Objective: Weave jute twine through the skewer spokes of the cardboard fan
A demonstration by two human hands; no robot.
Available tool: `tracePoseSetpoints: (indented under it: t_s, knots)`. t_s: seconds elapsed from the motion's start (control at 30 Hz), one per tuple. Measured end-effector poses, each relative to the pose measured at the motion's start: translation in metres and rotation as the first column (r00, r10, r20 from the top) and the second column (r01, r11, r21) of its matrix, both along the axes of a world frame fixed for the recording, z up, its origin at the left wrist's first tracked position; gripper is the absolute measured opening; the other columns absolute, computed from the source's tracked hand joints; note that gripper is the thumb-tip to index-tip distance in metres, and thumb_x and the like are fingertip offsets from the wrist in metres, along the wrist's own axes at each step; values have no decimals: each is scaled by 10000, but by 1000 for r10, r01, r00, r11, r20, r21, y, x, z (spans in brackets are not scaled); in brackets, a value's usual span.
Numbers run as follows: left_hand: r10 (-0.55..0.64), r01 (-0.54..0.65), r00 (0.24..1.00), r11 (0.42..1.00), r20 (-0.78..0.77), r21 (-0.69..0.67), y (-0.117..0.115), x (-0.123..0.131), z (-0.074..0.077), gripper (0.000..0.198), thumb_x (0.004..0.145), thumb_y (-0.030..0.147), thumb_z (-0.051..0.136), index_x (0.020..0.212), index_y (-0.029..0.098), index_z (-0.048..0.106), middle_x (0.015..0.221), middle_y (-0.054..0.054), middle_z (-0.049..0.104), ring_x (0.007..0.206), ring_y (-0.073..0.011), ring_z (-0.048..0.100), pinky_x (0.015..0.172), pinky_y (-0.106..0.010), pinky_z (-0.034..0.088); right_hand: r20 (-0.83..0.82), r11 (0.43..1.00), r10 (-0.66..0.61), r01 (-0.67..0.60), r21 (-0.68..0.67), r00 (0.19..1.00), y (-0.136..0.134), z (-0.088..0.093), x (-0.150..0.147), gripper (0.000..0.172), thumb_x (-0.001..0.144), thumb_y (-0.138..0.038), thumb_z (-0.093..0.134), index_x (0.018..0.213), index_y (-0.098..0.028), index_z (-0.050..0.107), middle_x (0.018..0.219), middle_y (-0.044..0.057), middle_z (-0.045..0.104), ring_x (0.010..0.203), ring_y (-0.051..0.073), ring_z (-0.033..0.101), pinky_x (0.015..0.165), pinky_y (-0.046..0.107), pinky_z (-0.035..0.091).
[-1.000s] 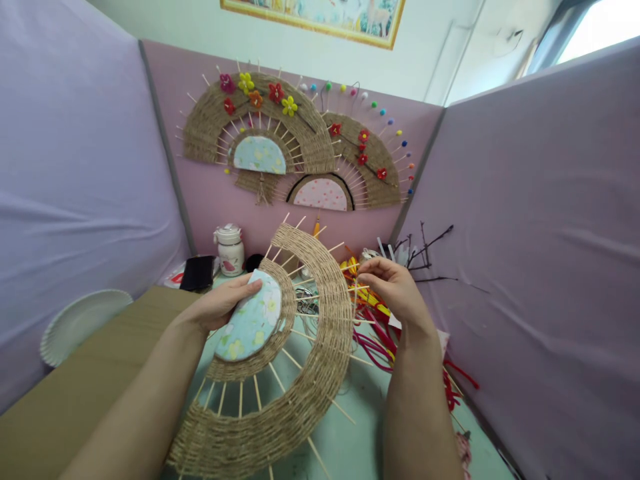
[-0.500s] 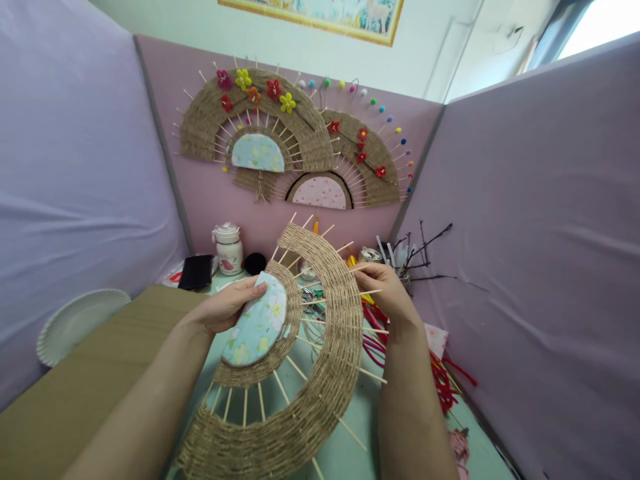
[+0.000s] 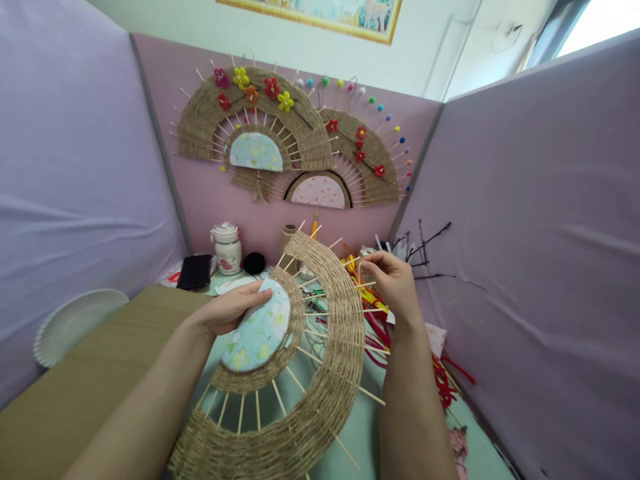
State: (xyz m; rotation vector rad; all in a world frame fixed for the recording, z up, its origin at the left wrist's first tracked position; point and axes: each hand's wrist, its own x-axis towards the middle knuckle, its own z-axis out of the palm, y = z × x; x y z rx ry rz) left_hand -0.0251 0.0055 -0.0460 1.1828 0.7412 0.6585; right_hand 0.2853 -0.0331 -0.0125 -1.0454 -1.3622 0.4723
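A half-round fan of woven brown twine (image 3: 345, 320) on thin wooden sticks is held up at a tilt over the table. Its inner part carries a light blue floral cloth half-circle (image 3: 263, 333). My left hand (image 3: 237, 307) grips the cloth part, thumb on top and the other fingers behind it. At the fan's outer right edge, my right hand (image 3: 387, 273) has thumb and index finger pinched near a stick tip, on what seems to be a thin strand of twine.
Two finished-looking fans (image 3: 255, 110) hang on the pink panel. Behind the held fan stand a white bottle (image 3: 227, 250) and a twine spool (image 3: 289, 233). Cardboard (image 3: 110, 373) and a white plate (image 3: 75, 327) lie left. Red pipe cleaners (image 3: 445, 387) and twigs (image 3: 425, 257) are right.
The fan has tilted and shifted slightly down with my left hand. My right hand has moved a little up and right, its fingertips now drawn off the stick.
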Motion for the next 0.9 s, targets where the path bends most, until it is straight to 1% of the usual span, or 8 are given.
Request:
tracePoseSetpoints:
  t_s: [0.1,0.2,0.27,0.4,0.57,0.67,0.77,0.9]
  knots:
    - [-11,11,1000,1000,7,-20,-1,2,-1,500,725,405,818,1124,145,666,959,-110,749,801,-194,696,723,-276,536,-18,997,-39,40,58,999,2,-3,3,99,776,-314,683,758,-218,695,734,6,655,682,156,577,646,294,466]
    - [-48,48,999,999,15,-25,-3,5,-2,471,720,401,822,1089,152,669,954,-101,749,804,-195,696,726,-280,536,-6,996,-67,67,59,998,4,-6,7,144,819,-341,636,851,-224,713,809,27,673,718,173,592,625,298,461]
    - [-82,82,997,996,12,-28,-4,6,-3,441,729,402,813,1068,159,670,946,-96,749,803,-199,697,725,-285,537,9,996,-75,75,55,997,5,-8,9,163,827,-347,620,877,-227,719,827,34,678,724,180,595,611,299,456]
    - [-100,100,995,994,-2,-51,-6,10,-3,458,706,409,829,1059,167,666,943,-85,748,804,-193,693,717,-280,536,-2,998,-47,47,49,999,7,-8,8,134,799,-339,648,820,-225,713,801,26,678,713,172,590,644,301,461]
    - [-119,119,993,991,13,-53,-7,11,-4,486,731,389,812,1137,175,651,967,-85,746,833,-199,693,722,-284,528,14,995,35,-33,-90,999,11,-8,2,151,761,-354,661,746,-204,670,699,7,639,636,156,551,612,291,447]
    - [-123,124,992,991,21,-49,-7,10,-5,473,736,377,809,1136,176,657,976,-87,746,846,-203,694,739,-290,529,21,986,89,-85,-144,996,12,-9,0,168,748,-365,660,716,-201,648,656,-4,611,611,149,528,590,281,431]
    - [-131,131,991,990,16,-53,-9,11,-5,454,717,390,825,1086,172,675,967,-86,750,817,-196,697,729,-287,534,13,985,101,-99,-140,995,11,-8,-1,165,729,-349,670,677,-199,627,660,-4,611,606,142,516,589,275,426]
    - [-163,164,986,985,25,-57,-12,16,-5,449,714,397,829,1069,163,684,987,-99,753,834,-198,700,748,-287,537,29,992,61,-58,-108,998,8,-6,1,146,742,-337,658,692,-202,633,677,3,626,627,149,530,617,284,442]
